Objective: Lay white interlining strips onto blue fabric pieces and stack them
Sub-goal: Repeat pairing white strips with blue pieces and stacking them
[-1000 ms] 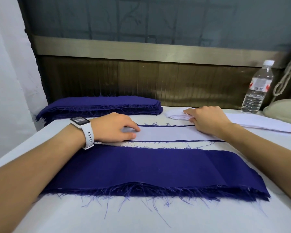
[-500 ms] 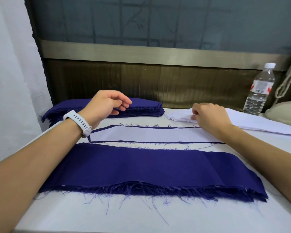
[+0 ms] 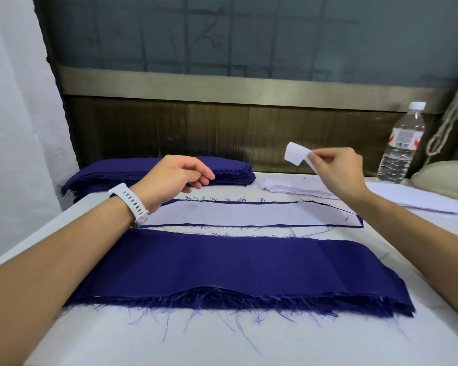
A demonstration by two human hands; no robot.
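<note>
Head-cam view of a white table [image 3: 222, 342]: R hand [image 3: 339, 173] is raised, thumb & forefinger pinching one end of a white interlining strip [image 3: 296, 154] in the air above the pile of white strips [image 3: 296, 188] at far right. L hand [image 3: 175, 178], w/ a white watch [image 3: 130, 204] on the wrist, hovers by the far stack of blue pieces [image 3: 109, 175], fingers loosely curled & holding nothing. Mid-table a laid strip [image 3: 249, 213] covers a blue piece [image 3: 275, 225] w/ only thin edges showing, just beyond a frayed near stack of blue fabric [image 3: 236, 270]; a water bottle [image 3: 401, 143] stands far right.
</note>
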